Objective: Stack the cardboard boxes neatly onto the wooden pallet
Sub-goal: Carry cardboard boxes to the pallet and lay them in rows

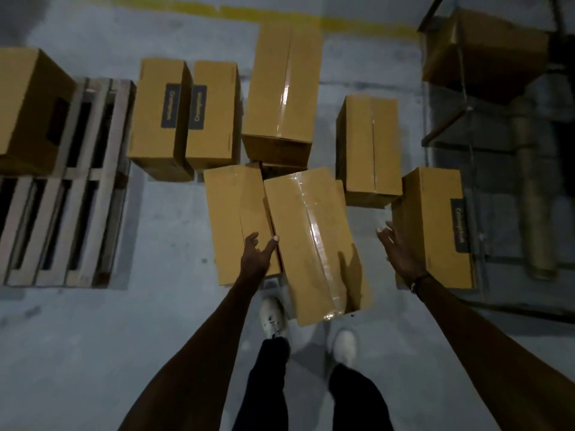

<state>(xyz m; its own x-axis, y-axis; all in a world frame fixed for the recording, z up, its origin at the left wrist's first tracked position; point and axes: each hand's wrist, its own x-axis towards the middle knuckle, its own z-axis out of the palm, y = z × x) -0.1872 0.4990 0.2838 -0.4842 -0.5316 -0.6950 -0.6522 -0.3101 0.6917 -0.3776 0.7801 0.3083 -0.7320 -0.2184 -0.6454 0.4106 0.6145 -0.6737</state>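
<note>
The floor is smooth grey concrete, mottled with darker patches and a few small specks. A worn yellow painted line runs across it near the top of the view, faded and broken in places. On the right stands a dark metal-framed rack with thin uprights and shelves. A long cardboard tube lies beside its base. The light is dim, cool and uneven, and the corners fall into shadow.

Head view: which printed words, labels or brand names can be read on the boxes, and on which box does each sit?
"Crompton": dark label on the box at far right.
"Crompton": dark label on the left box of the pair by the pallet.
Label on the pair's right box: too blurred, likely the same.
Label on the box on the pallet: unreadable.
</note>
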